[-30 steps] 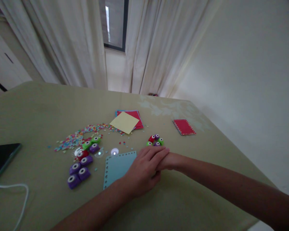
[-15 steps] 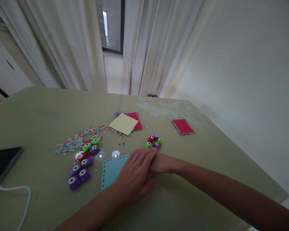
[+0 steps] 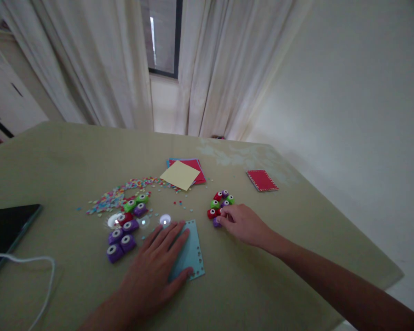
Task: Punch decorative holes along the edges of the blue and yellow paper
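Observation:
My left hand (image 3: 160, 259) lies flat, fingers spread, on a light blue card (image 3: 193, 253) with small holes punched along its edges. My right hand (image 3: 243, 223) is closed in a pinch at the near end of a group of small craft punches in red, green and purple, each with an eye-like button. Its fingertips are on a purple craft punch (image 3: 216, 222), partly covered by them. A red craft punch (image 3: 213, 213) sits just beyond. More craft punches (image 3: 127, 242), mostly purple, stand in a cluster left of my left hand.
Colourful paper confetti (image 3: 112, 200) is scattered behind the left cluster. A yellow sheet (image 3: 180, 174) lies on red and blue cards. A red card (image 3: 261, 180) with a punched border lies at the right. At the left are a dark tablet (image 3: 10, 225) and a white cable (image 3: 50, 276).
My hands have come apart. The left has moved left and flattened on the blue card; the right has moved right to the craft punches. More of the card and the right group now shows.

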Demonstrator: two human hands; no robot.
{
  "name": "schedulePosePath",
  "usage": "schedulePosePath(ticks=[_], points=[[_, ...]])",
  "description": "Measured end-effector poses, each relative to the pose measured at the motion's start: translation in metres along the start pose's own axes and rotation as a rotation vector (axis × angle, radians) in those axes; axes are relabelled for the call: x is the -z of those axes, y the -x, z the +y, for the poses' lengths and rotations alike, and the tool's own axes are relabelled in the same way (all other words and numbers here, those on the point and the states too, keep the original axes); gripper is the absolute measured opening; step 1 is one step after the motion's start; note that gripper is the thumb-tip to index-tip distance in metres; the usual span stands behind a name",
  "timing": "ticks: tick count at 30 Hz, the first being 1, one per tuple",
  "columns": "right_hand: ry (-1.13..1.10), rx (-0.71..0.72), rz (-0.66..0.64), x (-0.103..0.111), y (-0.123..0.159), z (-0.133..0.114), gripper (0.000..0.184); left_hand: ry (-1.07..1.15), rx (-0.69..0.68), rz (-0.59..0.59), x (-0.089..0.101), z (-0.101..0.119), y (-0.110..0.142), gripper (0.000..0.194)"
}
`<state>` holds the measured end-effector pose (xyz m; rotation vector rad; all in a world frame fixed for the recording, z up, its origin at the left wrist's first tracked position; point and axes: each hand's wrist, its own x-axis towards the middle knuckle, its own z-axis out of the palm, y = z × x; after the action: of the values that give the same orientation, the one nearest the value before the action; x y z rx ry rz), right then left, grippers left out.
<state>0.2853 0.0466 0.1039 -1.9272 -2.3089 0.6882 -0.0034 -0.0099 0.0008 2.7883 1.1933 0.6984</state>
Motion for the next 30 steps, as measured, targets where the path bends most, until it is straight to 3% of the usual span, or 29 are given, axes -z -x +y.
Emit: schedulePosePath(ticks=[4, 8, 11, 14, 18, 25, 30], points=[[0.159, 0.075, 0.120, -0.005, 0.000, -0.023, 0.022, 0.043, -0.028, -0.027, 0.000, 0.002, 0.003, 0.078], [0.101, 0.379, 0.100, -0.022, -0.028, -0.060, 0.015, 0.055, -0.027, -0.042, -0.001, 0.003, 0.005, 0.081], [0.056, 0.621, 0.079, -0.040, -0.060, -0.093, 0.029, 0.059, -0.027, -0.058, 0.002, 0.005, 0.002, 0.075], [0.045, 0.720, 0.070, -0.057, -0.085, -0.119, 0.037, 0.068, -0.014, -0.090, 0.007, 0.006, -0.001, 0.071], [0.104, 0.642, 0.094, -0.064, -0.092, -0.131, 0.032, 0.079, -0.008, -0.109, 0.009, 0.006, -0.002, 0.067], [0.196, 0.270, 0.173, -0.054, -0.078, -0.099, 0.027, 0.007, -0.069, -0.037, 0.004, 0.002, 0.002, 0.075], [0.105, 0.324, 0.289, -0.063, -0.085, -0.089, 0.046, -0.024, -0.081, -0.017, 0.005, 0.002, 0.002, 0.071]])
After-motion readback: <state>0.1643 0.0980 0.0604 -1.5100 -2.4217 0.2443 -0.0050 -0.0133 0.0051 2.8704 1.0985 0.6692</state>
